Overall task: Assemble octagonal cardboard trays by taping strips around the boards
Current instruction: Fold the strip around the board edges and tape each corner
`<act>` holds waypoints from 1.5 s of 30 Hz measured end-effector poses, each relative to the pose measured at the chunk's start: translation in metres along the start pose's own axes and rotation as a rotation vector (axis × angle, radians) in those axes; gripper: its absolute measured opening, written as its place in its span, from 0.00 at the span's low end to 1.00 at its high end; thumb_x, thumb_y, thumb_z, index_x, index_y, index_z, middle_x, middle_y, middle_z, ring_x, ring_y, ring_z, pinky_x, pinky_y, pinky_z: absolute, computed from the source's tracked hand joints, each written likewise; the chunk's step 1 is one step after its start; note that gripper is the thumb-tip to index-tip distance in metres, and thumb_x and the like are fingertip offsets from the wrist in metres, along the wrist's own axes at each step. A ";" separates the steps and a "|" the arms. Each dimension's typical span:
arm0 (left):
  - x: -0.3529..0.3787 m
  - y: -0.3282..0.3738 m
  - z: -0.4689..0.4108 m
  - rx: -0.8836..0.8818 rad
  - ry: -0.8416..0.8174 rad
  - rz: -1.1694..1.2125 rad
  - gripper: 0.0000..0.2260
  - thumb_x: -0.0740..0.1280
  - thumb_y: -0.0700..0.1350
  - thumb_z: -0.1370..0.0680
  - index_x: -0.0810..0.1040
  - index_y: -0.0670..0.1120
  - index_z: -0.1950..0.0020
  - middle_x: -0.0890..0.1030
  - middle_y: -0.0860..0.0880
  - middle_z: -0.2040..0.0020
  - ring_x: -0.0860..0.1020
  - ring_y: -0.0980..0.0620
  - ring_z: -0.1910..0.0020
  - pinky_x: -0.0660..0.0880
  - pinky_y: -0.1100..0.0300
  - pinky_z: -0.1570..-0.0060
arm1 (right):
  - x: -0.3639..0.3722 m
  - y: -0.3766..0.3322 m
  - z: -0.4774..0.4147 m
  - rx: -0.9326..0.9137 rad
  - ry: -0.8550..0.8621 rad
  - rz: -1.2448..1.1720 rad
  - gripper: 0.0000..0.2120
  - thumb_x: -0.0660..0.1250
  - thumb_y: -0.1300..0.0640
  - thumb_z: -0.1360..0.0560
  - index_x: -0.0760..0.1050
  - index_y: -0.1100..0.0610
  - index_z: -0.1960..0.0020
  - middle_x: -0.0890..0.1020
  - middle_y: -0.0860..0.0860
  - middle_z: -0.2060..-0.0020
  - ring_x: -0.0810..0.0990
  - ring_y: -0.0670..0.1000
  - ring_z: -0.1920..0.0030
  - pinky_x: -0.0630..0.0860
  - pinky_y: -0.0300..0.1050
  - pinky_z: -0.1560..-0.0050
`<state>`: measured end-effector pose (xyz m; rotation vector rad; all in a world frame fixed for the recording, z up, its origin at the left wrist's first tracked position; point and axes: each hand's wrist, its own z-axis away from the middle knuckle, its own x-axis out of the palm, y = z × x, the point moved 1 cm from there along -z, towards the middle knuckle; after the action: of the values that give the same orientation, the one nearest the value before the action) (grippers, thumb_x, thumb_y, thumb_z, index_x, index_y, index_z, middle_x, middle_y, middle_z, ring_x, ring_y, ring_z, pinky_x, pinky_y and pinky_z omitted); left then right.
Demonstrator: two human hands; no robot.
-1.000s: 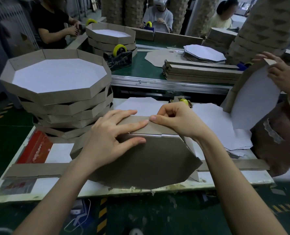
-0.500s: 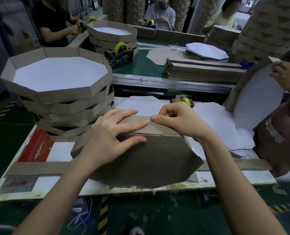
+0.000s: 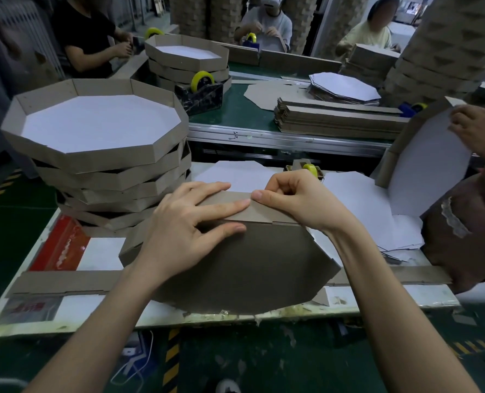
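Board [image 3: 235,268] brown side up on near desk [image 3: 391,297], strip [image 3: 266,213] along its far edge. Left hand [image 3: 178,231] fingers spread, pressing strip; right hand [image 3: 300,199] fingers curled, pinching strip top. Risk: uneven pressure lets strip slide, seam crooked.

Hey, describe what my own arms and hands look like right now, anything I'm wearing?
The left forearm and right forearm are bare, no sleeves in view. The left hand and right hand wear no gloves, rings or watch; nails are short, unpainted.
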<state>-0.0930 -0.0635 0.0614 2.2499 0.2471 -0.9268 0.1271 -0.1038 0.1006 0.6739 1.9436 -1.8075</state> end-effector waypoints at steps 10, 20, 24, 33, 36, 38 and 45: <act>0.002 0.001 -0.003 0.088 -0.022 -0.173 0.16 0.58 0.61 0.21 0.75 0.64 0.36 0.77 0.55 0.34 0.67 0.45 0.29 0.66 0.40 0.34 | 0.006 -0.006 0.006 -0.043 0.031 0.162 0.18 0.67 0.48 0.21 0.78 0.63 0.59 0.78 0.65 0.66 0.70 0.50 0.68 0.66 0.44 0.65; 0.005 0.006 -0.015 0.153 -0.071 -0.217 0.15 0.58 0.59 0.21 0.77 0.65 0.37 0.81 0.52 0.40 0.76 0.46 0.45 0.73 0.51 0.49 | -0.009 0.011 -0.001 0.041 -0.106 0.027 0.20 0.64 0.46 0.19 0.78 0.61 0.60 0.75 0.50 0.71 0.71 0.46 0.70 0.66 0.34 0.69; 0.005 -0.001 -0.017 0.154 -0.082 -0.212 0.15 0.57 0.59 0.21 0.75 0.64 0.37 0.80 0.50 0.39 0.76 0.45 0.44 0.74 0.48 0.50 | -0.020 0.039 -0.022 0.170 0.005 -0.172 0.19 0.60 0.43 0.18 0.82 0.54 0.56 0.83 0.48 0.63 0.80 0.44 0.62 0.76 0.32 0.64; 0.009 -0.004 -0.029 0.027 -0.015 -0.198 0.15 0.57 0.60 0.22 0.74 0.64 0.36 0.80 0.51 0.37 0.75 0.46 0.43 0.73 0.50 0.50 | -0.054 0.186 -0.070 0.852 0.332 -0.256 0.11 0.59 0.62 0.20 0.73 0.64 0.40 0.75 0.56 0.61 0.76 0.55 0.63 0.81 0.48 0.64; 0.013 -0.005 -0.033 0.002 -0.011 -0.210 0.15 0.57 0.60 0.22 0.74 0.64 0.36 0.79 0.52 0.37 0.75 0.47 0.43 0.72 0.50 0.50 | -0.056 0.214 -0.081 0.877 0.335 -0.115 0.14 0.59 0.66 0.21 0.71 0.68 0.37 0.77 0.59 0.52 0.77 0.58 0.54 0.73 0.47 0.52; 0.017 -0.003 -0.037 -0.001 -0.027 -0.219 0.15 0.58 0.60 0.22 0.74 0.65 0.37 0.79 0.53 0.37 0.75 0.47 0.43 0.74 0.48 0.49 | -0.058 0.226 -0.090 0.887 0.309 -0.035 0.16 0.59 0.65 0.22 0.70 0.68 0.35 0.75 0.60 0.47 0.75 0.60 0.49 0.70 0.46 0.50; 0.032 0.001 -0.054 -0.033 -0.053 -0.242 0.15 0.58 0.61 0.22 0.75 0.66 0.38 0.79 0.55 0.37 0.75 0.50 0.42 0.74 0.49 0.50 | -0.060 0.247 -0.117 0.945 0.223 -0.197 0.03 0.56 0.64 0.19 0.68 0.62 0.47 0.72 0.59 0.50 0.74 0.59 0.52 0.75 0.52 0.52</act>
<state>-0.0395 -0.0317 0.0680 2.1940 0.5157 -1.0974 0.3255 0.0201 -0.0526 1.0076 1.1920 -2.8841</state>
